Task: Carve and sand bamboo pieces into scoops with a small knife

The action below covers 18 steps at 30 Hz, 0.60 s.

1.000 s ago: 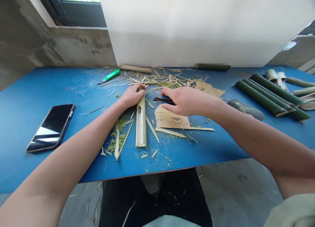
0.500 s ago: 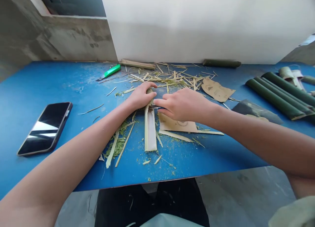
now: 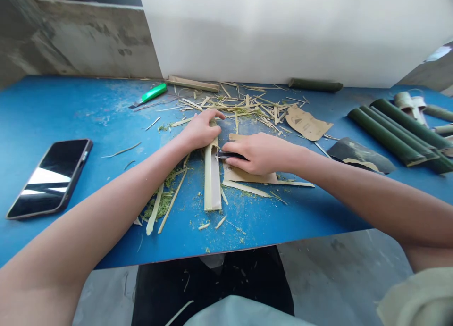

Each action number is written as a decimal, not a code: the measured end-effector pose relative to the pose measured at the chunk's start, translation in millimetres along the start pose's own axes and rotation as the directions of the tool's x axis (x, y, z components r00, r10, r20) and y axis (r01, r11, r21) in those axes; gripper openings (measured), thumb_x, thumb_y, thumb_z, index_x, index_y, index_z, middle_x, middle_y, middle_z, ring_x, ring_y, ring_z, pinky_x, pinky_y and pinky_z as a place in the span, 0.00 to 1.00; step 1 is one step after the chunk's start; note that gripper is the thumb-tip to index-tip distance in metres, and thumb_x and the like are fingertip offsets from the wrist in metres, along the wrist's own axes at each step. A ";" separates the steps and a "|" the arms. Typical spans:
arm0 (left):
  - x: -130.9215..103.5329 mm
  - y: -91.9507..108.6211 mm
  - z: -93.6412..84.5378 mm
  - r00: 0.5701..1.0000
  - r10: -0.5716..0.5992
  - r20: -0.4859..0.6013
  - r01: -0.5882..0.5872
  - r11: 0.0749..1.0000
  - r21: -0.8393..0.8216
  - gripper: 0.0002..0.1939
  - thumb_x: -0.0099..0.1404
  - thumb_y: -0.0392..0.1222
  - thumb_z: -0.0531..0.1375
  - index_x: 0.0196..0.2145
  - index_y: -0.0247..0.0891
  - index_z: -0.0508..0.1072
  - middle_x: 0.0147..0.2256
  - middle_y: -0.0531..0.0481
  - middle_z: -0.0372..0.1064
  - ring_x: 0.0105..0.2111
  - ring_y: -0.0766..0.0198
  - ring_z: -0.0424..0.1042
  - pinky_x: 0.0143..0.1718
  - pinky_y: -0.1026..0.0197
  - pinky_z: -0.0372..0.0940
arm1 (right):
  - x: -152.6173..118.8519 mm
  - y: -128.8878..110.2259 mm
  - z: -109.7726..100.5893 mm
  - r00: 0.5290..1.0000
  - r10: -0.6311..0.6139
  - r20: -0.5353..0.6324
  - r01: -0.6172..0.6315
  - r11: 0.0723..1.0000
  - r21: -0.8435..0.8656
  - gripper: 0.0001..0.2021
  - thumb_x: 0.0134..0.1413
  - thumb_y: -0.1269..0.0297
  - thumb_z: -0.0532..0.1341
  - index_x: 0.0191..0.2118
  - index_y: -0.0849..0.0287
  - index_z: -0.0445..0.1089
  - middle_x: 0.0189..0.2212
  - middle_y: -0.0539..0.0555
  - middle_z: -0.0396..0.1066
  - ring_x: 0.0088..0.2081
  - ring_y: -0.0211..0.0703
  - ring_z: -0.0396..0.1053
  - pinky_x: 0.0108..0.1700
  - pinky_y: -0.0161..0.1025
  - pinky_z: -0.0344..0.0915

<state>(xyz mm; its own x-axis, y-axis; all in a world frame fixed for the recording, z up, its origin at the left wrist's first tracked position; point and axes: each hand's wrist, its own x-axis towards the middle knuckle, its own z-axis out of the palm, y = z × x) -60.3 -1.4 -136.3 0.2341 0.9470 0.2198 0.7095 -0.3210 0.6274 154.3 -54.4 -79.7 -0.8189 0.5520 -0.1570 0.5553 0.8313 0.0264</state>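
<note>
A pale, peeled bamboo piece lies lengthwise on the blue table, its near part cut open into a channel. My left hand is wrapped over its far end and presses it down. My right hand grips a dark-handled knife, with the tip at the right edge of the opening, close to my left thumb. Most of the knife's handle is hidden in the fingers. Under my right hand lies a brown sheet with print, seemingly sandpaper.
A phone lies at left, a green utility knife at the back left. Bamboo slivers litter the back; green shavings lie beside my left forearm. Green bamboo pieces and a torn brown sheet are at right.
The knife has drawn slightly away to the right, and more of its dark handle shows. My left hand stays on the bamboo. The whole view has shifted a little.
</note>
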 end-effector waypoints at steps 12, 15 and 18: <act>-4.6 2.9 -6.7 1.000 -0.025 -0.010 0.025 1.000 -0.013 0.27 0.61 0.35 0.57 0.57 0.44 0.77 0.61 0.50 0.75 0.62 0.47 0.70 0.70 0.46 0.58 | -50.3 -56.4 5.4 0.963 -0.268 0.044 0.258 0.953 0.160 0.16 0.75 0.54 0.51 0.47 0.54 0.73 0.32 0.53 0.78 0.24 0.39 0.64 0.29 0.40 0.42; -4.9 1.9 -6.9 0.999 -0.044 -0.005 0.044 0.999 -0.010 0.27 0.62 0.36 0.57 0.58 0.45 0.77 0.61 0.49 0.75 0.61 0.46 0.70 0.70 0.45 0.58 | -79.6 -92.7 4.8 0.897 -0.435 0.073 0.409 0.882 0.232 0.14 0.73 0.51 0.54 0.43 0.52 0.71 0.27 0.49 0.74 0.19 0.36 0.57 0.26 0.41 0.36; -6.8 -2.8 -9.2 1.000 -0.011 -0.007 0.011 1.000 0.014 0.25 0.64 0.38 0.56 0.57 0.44 0.77 0.62 0.49 0.73 0.64 0.49 0.67 0.71 0.48 0.56 | -95.0 -105.3 -4.0 0.902 -0.431 0.000 0.417 0.872 0.257 0.13 0.73 0.52 0.54 0.44 0.52 0.71 0.26 0.49 0.73 0.19 0.37 0.58 0.25 0.42 0.36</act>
<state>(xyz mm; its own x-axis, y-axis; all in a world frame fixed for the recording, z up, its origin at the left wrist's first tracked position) -70.0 -7.0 -132.6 0.2219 0.9503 0.2184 0.7212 -0.3107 0.6191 173.0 -194.1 -63.7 -0.9783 0.1395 -0.1531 0.1800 0.9382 -0.2957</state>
